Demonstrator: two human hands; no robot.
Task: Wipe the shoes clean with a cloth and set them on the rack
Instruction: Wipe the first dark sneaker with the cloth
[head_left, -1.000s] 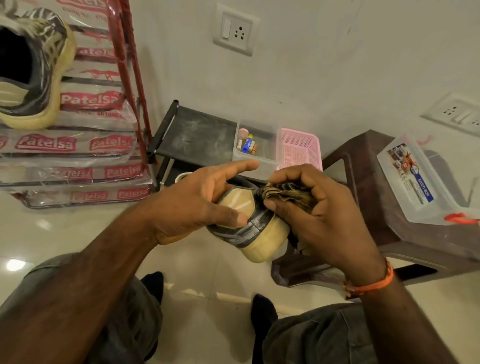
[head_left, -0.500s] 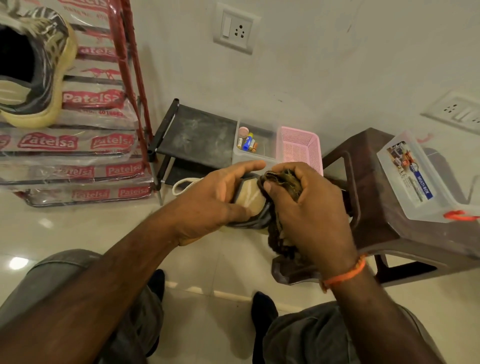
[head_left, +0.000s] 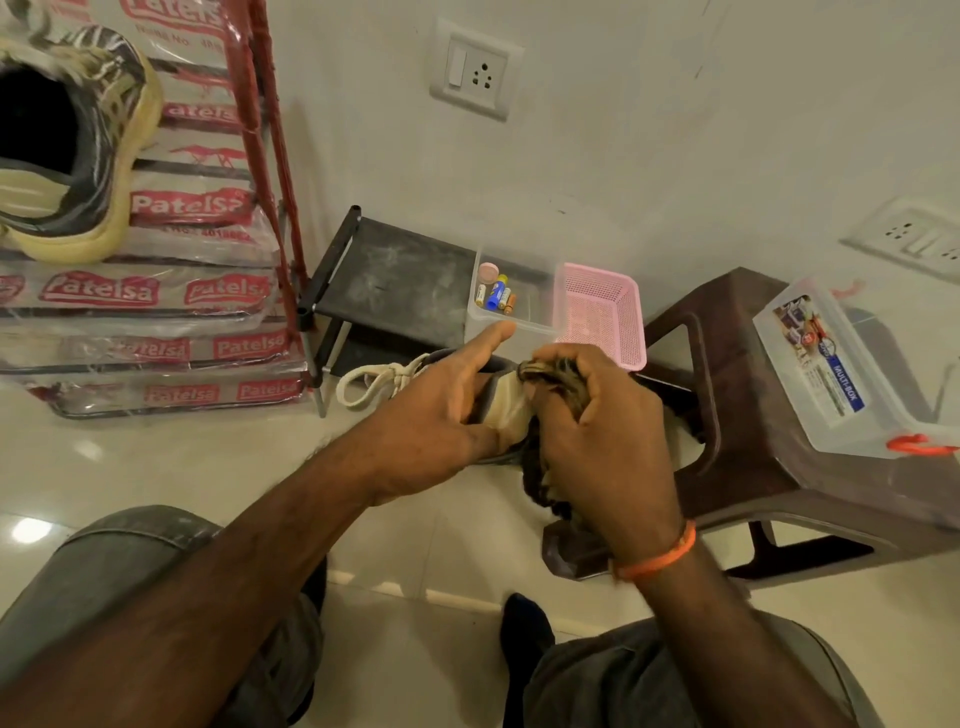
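Far left of the grip, a second shoe (head_left: 67, 156) sits on the red rack (head_left: 270, 171). The left hand (head_left: 436, 415) holds the shoe (head_left: 506, 410), forefinger straight and thumb pressing its side. Touching it, the right hand (head_left: 597, 431) curls tight round the bunched cloth (head_left: 550, 371), pressed against the shoe's pale end.

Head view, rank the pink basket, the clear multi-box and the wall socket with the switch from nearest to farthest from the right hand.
From the right hand:
1. Pink basket, just beyond it on the low rack.
2. Clear multi-box, to its right on the brown stool.
3. Wall socket, high on the wall.
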